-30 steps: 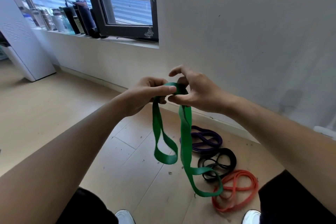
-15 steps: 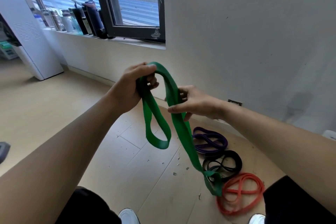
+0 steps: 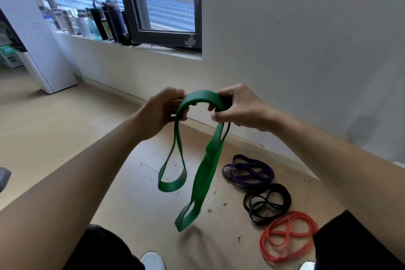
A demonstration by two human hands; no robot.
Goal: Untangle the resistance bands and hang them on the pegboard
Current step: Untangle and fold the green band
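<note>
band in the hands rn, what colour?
Green: the band arches between left hand and right hand. Head view, the only one.

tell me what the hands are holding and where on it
The green band: the left hand and the right hand each grip one end of its top arch; its loops hang free.

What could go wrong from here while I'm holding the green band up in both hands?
1. The green band arches between the left hand and right hand, and its longer hanging loop looks twisted; pulling the hands apart may tighten that twist.
2. The orange band lies on the floor beside the right shoe, with the black band and purple band beyond; a step that way could catch a foot.
</note>
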